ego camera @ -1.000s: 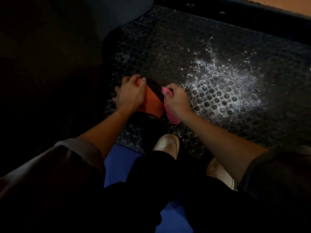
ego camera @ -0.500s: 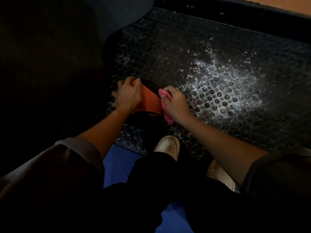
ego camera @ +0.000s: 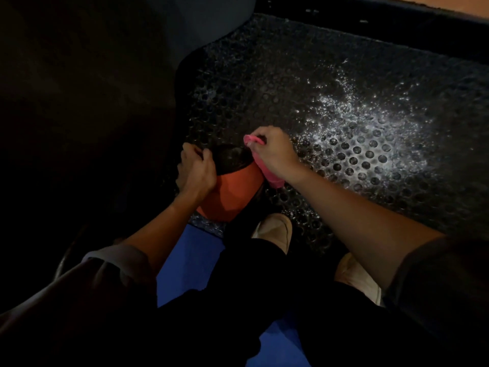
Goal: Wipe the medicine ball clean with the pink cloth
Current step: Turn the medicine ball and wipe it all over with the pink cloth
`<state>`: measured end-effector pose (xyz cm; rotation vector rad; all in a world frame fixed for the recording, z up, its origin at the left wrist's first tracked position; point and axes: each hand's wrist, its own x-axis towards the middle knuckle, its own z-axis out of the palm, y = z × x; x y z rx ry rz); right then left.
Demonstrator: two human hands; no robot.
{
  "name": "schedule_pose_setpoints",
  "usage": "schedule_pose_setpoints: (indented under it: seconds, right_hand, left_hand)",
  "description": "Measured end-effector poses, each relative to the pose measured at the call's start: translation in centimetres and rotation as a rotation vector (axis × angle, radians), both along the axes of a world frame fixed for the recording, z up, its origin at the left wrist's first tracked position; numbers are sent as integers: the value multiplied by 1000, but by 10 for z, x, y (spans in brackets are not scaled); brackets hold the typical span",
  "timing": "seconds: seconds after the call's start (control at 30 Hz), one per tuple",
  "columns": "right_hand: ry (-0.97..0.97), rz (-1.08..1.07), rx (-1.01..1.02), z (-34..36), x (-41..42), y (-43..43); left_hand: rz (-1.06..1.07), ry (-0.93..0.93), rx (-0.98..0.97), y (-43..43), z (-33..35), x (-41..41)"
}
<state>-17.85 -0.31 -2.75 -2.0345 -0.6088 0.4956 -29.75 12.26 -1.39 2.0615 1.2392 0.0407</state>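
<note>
I'm looking down in dim light at the round orange-and-black medicine ball (ego camera: 232, 192), sitting on the near left part of a black perforated rubber mat (ego camera: 330, 83), just ahead of a beige shoe (ego camera: 275, 230). The left hand (ego camera: 197, 170) grips the ball's upper left side, fingers curled over the black panel. The right hand (ego camera: 272, 154) is closed tight around the bunched pink cloth (ego camera: 275, 181), which is pressed against the ball's right side. I can't read any writing on the ball. White speckles (ego camera: 370, 133) glitter on the mat to the right. A blue surface (ego camera: 190, 260) shows beneath the legs.
</note>
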Motion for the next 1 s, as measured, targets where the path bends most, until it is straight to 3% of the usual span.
schedule_pose_setpoints:
  seconds: [0.17, 0.37, 0.53, 0.73, 0.93, 1.0]
  right_hand:
    - [-120, 298, 52, 14, -23, 6]
    - [-139, 133, -127, 1, -9, -3]
    - [-128, 259, 67, 5, -23, -13]
    - [52, 79, -101, 2, -1, -10]
    - [95, 27, 175, 36, -1, 9]
    - [64, 95, 107, 30, -11, 6]
  left_hand:
    - [55, -20, 45, -11, 0, -9]
    - [-38, -24, 85, -18, -2, -5]
    - [-63, -11, 68, -13, -4, -6]
    - [-152, -15, 12, -8, -3, 2]
    - [-217, -128, -39, 3, -6, -11]
    - [-166, -177, -61, 0, -8, -13]
